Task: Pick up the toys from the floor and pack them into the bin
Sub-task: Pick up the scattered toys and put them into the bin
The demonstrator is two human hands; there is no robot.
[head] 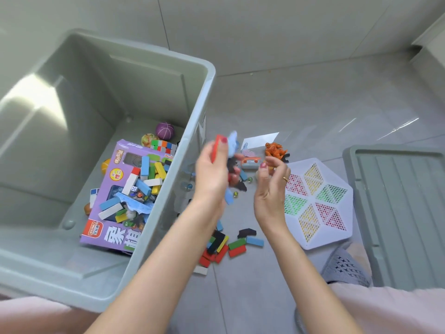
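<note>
The grey-green bin stands on the left, holding a purple toy box, coloured blocks, balls and a cube. My left hand is raised just right of the bin's rim and grips a handful of toys: a red block, something light blue and dark pieces. My right hand hovers beside it with fingers loosely curled; I see nothing in it. On the floor under my arms lie several coloured blocks. An orange figure and a small skateboard toy lie beyond my hands.
A white hexagonal mesh tray with coloured sections lies on the floor at the right. The bin's lid lies further right. Marbles are scattered near the bin wall. A grey slipper shows by my right arm.
</note>
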